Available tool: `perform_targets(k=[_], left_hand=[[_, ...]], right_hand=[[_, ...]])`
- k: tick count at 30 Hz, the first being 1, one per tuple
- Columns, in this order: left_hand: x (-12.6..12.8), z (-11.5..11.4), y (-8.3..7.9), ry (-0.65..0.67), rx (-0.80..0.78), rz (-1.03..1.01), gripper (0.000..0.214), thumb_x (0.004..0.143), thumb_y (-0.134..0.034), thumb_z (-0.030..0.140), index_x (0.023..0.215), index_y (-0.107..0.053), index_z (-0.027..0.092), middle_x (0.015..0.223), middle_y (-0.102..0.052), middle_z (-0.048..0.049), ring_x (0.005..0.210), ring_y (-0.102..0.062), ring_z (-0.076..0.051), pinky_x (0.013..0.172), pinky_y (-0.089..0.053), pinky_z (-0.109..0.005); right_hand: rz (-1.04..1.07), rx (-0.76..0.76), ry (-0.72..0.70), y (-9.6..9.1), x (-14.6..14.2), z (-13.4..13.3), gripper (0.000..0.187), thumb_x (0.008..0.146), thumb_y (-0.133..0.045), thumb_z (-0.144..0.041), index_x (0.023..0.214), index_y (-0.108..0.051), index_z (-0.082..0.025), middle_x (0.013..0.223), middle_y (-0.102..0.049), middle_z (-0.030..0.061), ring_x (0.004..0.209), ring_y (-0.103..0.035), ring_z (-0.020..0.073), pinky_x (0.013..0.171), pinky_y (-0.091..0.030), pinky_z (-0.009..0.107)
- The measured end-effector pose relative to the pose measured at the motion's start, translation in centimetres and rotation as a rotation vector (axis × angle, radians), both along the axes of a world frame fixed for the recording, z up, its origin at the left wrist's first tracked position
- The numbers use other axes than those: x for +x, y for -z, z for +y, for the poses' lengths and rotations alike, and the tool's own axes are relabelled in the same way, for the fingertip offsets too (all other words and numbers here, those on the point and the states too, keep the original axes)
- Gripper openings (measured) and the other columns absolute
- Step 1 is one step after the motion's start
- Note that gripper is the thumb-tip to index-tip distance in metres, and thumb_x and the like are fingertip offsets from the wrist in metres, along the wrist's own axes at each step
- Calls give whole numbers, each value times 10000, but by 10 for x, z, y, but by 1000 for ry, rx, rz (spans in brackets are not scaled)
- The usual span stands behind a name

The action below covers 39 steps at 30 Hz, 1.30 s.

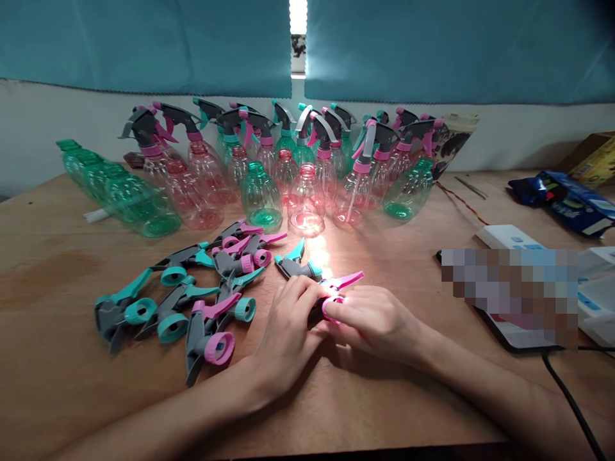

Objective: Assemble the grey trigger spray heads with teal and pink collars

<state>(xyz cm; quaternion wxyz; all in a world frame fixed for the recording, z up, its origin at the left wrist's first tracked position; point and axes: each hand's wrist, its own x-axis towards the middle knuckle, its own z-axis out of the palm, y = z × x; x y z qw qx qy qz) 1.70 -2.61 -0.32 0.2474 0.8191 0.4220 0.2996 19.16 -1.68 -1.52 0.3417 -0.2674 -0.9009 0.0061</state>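
Note:
Both hands meet over the front middle of the table around a grey spray trigger head with a pink lever (346, 280). My left hand (291, 330) is closed around its dark body. The fingers of my right hand (377, 320) are closed at its pink collar, which they partly cover. Just beyond my left fingers lies a grey and teal trigger head (293, 264). To the left is a loose group of several more, among them a pink-collared trigger head (204, 339) and a teal-collared trigger head (120, 310).
Clear green and pink bottles stand across the back, many topped with trigger heads; an open pink bottle (307, 198) is nearest the middle. On the right are a phone with a blurred screen (509, 342), white power strips (512, 237) and a blue packet (571, 198).

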Motion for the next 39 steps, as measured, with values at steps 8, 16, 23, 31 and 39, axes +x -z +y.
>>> perform_targets(k=[8,16,23,31,39], left_hand=[[1,-3,3,60,-29,-61,122,865,-500,198,950,-587,191,952,-558,-53,895,-505,-219,794,-412,-345],[1,-1,3,17,-21,-26,104,878,-535,217,972,-574,196,973,-566,-49,905,-520,-211,797,-430,-334],[2,2,-2,-47,-61,-59,55,860,-596,178,911,-595,198,941,-568,-19,874,-540,-177,771,-432,-289],[2,2,-3,-79,-137,-112,95,859,-619,200,951,-598,210,940,-573,-12,841,-547,-164,746,-442,-279],[0,2,0,-81,-231,-212,137,846,-656,274,969,-604,239,956,-562,11,779,-537,-134,659,-430,-244]], right_hand=[[-66,180,16,-6,-1,-1,414,946,-477,-309,555,-533,-184,492,-360,-38,462,-278,106,447,-201,296],[-78,83,36,-4,4,2,471,984,-362,-279,535,-467,-186,520,-328,-43,465,-250,97,441,-185,274],[211,-208,75,-2,6,3,259,948,-474,-278,726,-567,-183,594,-556,-20,495,-470,83,479,-364,202],[495,-396,166,1,8,-3,151,854,-617,-246,966,-520,-216,707,-667,-8,628,-664,137,529,-514,220],[609,-630,362,-13,21,8,174,841,-646,-319,954,-687,-193,779,-719,16,589,-668,132,546,-533,241]])
